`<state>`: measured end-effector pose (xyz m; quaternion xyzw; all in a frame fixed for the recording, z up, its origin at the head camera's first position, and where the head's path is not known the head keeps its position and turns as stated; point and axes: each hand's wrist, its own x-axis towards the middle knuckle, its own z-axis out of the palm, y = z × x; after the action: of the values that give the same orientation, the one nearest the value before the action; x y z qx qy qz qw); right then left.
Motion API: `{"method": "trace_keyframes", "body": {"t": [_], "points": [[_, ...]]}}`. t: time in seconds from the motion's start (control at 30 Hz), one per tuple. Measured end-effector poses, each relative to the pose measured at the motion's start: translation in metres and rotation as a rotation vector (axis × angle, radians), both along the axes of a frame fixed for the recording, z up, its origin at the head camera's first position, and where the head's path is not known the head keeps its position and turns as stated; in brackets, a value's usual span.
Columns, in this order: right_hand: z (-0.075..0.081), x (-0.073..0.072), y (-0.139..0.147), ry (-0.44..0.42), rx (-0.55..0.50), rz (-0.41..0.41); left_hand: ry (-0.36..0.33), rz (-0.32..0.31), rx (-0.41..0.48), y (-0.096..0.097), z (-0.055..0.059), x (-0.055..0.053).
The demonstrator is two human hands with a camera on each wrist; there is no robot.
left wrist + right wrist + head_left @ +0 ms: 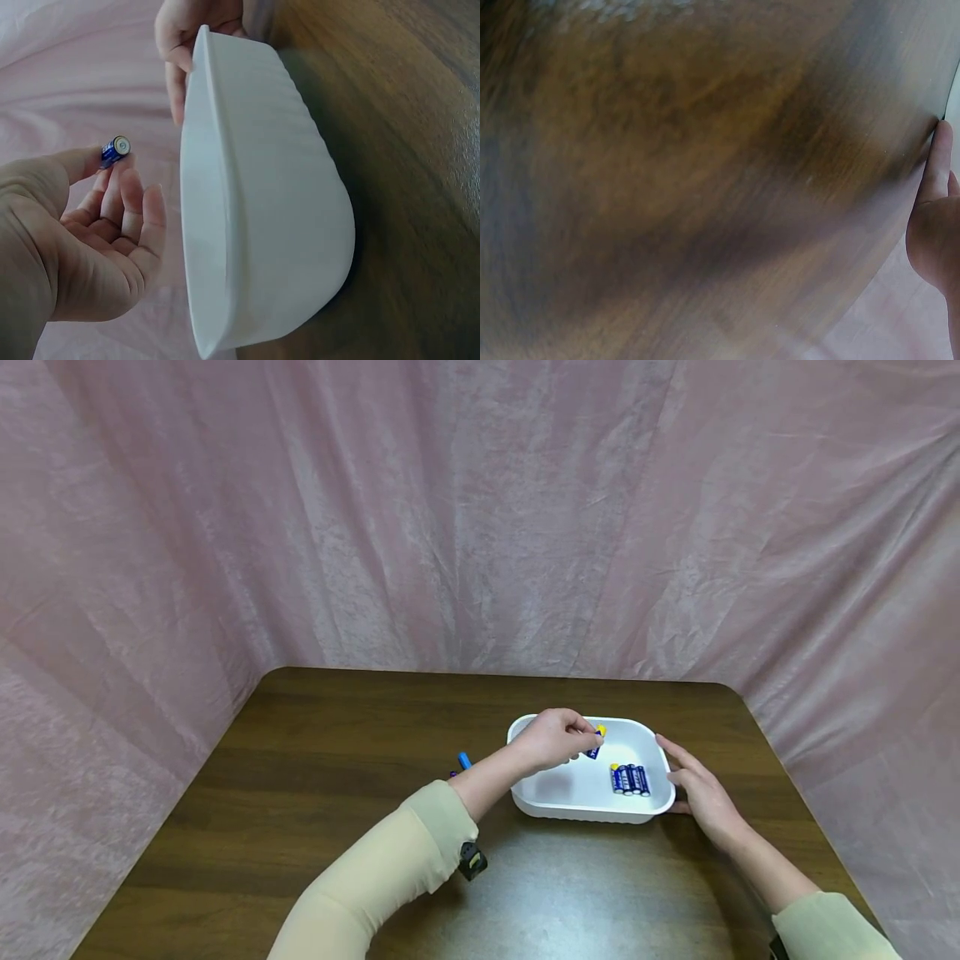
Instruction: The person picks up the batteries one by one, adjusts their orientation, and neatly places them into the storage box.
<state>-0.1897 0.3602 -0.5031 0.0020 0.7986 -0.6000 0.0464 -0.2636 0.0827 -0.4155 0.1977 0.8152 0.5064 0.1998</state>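
A blue battery with a yellow end (594,749) is pinched between the thumb and fingertips of my left hand (553,740), above the white plastic tub (558,810). In the left wrist view the same battery (115,151) shows its round metal end. Several more blue batteries (630,780) lie side by side in a row on the tub's floor, toward its right. My right hand (703,795) rests against the tub's right end, fingers extended along the rim and side. Only part of that hand (934,232) appears in the right wrist view.
A blue pen-like item (465,761) lies on the brown wooden table (360,735) left of the tub, partly hidden behind my left forearm, with a small purple bit beside it. Pink curtains (465,527) hang behind the table and along its sides.
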Motion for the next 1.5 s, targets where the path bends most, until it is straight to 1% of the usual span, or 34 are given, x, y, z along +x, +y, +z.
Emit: {"method": "trace_keyframes", "body": {"t": [0.27, 0.47, 0.6, 0.67, 0.9, 0.97, 1.07, 1.2, 1.3, 1.37, 1.5], "points": [[0.001, 0.0, 0.0, 0.001, -0.002, 0.001, 0.019, -0.006, -0.071, 0.014, -0.006, -0.004], [0.0, 0.001, 0.0, -0.003, 0.002, 0.001, -0.006, -0.006, -0.152, 0.022, -0.01, -0.008], [0.0, 0.001, -0.001, 0.002, -0.003, -0.001, -0.025, 0.009, -0.207, 0.028, -0.013, -0.011], [0.0, 0.002, -0.001, 0.004, -0.004, 0.0, -0.028, 0.01, -0.231, 0.032, -0.014, -0.01], [0.0, 0.002, -0.001, 0.005, 0.001, -0.002, -0.021, -0.023, -0.288, 0.045, -0.022, -0.007], [0.001, 0.002, -0.001, 0.005, -0.003, -0.007, -0.021, -0.012, -0.313, 0.05, -0.025, -0.007], [0.001, 0.002, -0.002, 0.002, 0.0, -0.012, -0.047, 0.012, -0.344, 0.056, -0.028, -0.009], [0.001, 0.002, -0.002, -0.001, -0.002, -0.013, -0.117, 0.063, -0.382, 0.062, -0.033, -0.014], [0.001, 0.002, -0.002, 0.004, -0.004, -0.012, -0.147, 0.094, -0.418, 0.065, -0.037, -0.018], [0.001, 0.002, -0.002, 0.007, -0.006, -0.013, -0.153, 0.103, -0.444, 0.067, -0.039, -0.019], [-0.001, 0.002, -0.001, 0.011, -0.01, -0.009, -0.145, 0.1, -0.491, 0.069, -0.042, -0.022]]}}
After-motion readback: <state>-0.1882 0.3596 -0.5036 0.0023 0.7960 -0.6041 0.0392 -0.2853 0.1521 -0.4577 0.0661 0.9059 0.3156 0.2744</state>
